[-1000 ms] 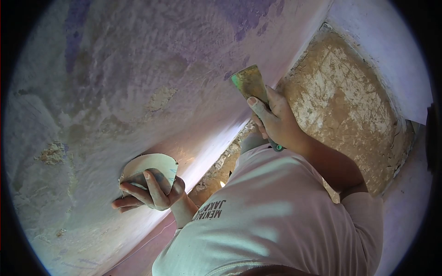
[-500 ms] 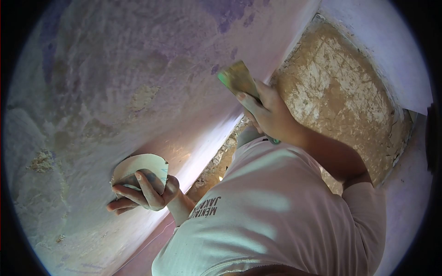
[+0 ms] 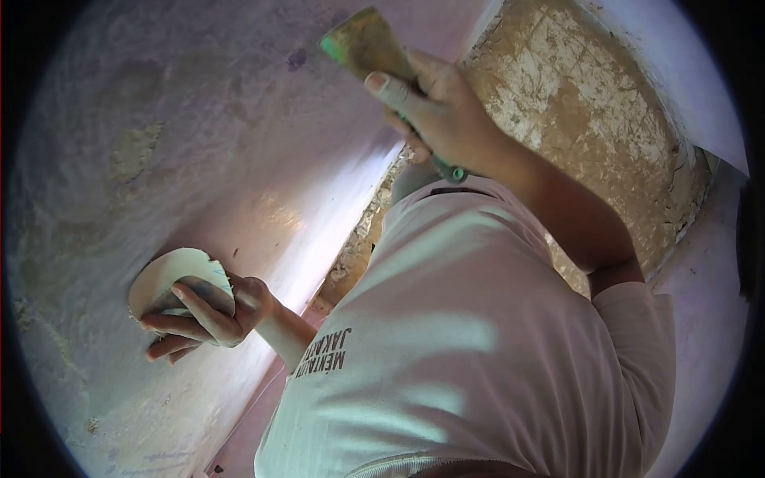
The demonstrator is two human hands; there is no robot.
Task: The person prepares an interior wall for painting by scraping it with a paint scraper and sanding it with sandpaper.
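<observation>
My right hand (image 3: 438,107) grips a putty knife (image 3: 370,48) by its handle, thumb along it. Its broad, stained blade with a green edge points up and left, in front of the plastered wall (image 3: 231,119). The green handle end with a hole shows below my palm. At the lower left, my left hand (image 3: 211,315) holds a pale rounded piece of thin sheet (image 3: 163,275) with a broken edge, close to the wall. Grey smears lie on this piece around my fingers, which reach across its face.
A rough brown floor (image 3: 574,119) with white splatter lies at the upper right, bordered by another pale wall (image 3: 669,72). Debris runs along the foot of the plastered wall. Rough patches (image 3: 135,151) mark the wall. My body in a pale T-shirt (image 3: 470,334) fills the lower middle.
My right hand with the putty knife has moved up and left in view. My left hand with the pale piece has shifted left and slightly up. The view itself has shifted too.
</observation>
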